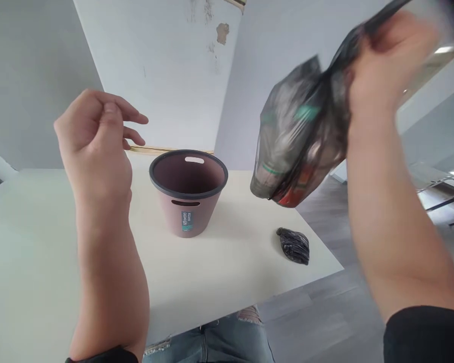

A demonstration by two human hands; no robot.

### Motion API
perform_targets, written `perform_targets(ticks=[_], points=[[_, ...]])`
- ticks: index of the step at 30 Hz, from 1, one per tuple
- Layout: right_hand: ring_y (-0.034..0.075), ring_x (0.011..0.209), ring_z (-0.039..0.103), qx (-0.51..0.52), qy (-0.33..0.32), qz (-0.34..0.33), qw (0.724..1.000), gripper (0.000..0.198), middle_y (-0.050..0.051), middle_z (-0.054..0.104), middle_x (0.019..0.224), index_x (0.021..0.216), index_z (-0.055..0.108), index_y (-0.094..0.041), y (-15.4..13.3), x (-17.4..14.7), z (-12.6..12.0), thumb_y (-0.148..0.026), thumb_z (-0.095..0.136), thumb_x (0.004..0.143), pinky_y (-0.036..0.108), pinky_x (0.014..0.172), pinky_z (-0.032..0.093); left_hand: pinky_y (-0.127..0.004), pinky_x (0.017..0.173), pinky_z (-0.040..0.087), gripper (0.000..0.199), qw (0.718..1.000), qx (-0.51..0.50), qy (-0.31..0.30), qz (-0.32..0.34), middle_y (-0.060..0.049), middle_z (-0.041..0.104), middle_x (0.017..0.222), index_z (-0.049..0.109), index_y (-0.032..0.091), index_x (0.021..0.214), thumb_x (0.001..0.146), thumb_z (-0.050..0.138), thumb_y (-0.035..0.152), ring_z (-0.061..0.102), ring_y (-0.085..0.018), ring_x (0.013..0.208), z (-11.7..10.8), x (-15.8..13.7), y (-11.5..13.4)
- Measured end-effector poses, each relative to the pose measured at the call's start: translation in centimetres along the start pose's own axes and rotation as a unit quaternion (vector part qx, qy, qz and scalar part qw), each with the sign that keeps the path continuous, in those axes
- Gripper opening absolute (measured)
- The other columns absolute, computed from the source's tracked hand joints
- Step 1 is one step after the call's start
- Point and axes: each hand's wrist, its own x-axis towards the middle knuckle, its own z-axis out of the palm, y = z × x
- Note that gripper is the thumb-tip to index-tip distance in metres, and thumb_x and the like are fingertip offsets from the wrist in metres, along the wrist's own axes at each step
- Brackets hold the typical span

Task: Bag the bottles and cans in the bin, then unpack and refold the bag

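Right hand (395, 63) blurred — its fingers gripped the filled bag (298, 136), contents hard to identify. Left hand (94, 123) had fingers loosely curled, apart; bin (208, 209) floor was hidden.

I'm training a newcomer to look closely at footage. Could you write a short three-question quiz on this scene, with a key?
1. Which of the person's hands grips the filled, see-through dark bag?
2. Where in the picture is the small black bundle relative to the bin?
A) inside it
B) to its right
C) to its left
3. True or false: the bin is lying on its side.

Key:
1. The right hand.
2. B.
3. False; it stands upright on the table.
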Motion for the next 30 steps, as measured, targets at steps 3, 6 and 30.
perform_targets(ticks=[3,6,30], points=[[0.017,0.081,0.053,0.043,0.113,0.046,0.992,0.039,0.004,0.067,0.091,0.087,0.063,-0.027,2.7,-5.4,3.2,-0.057,0.087,0.084,0.038,0.071,0.04,-0.031,0.056,0.037,0.029,1.0,-0.003,-0.019,0.005,-0.004,0.075,0.084,0.076,0.017,0.088,0.097,0.049,0.008,0.059,-0.012,0.058,0.4,-0.3,0.4],[0.017,0.081,0.049,0.095,0.115,0.095,0.984,0.049,0.002,0.065,0.085,0.084,0.06,-0.028,5.0,-9.3,6.0,-0.069,0.086,0.077,0.039,0.071,0.04,-0.032,0.056,0.037,0.028,0.999,0.001,-0.041,-0.003,-0.004,0.075,0.085,0.075,0.017,0.087,0.098,0.051,0.01,0.059,-0.013,0.058,0.8,-0.6,0.8],[0.012,0.08,0.055,0.391,0.228,0.24,0.859,0.033,-0.004,0.057,0.088,0.093,0.056,-0.026,18.2,-17.5,12.0,-0.031,0.085,0.078,0.028,0.072,0.05,-0.033,0.06,0.04,0.023,0.999,0.009,-0.046,-0.027,-0.002,0.071,0.08,0.076,0.02,0.081,0.094,0.057,0.017,0.059,-0.013,0.061,1.4,-1.1,1.8]])
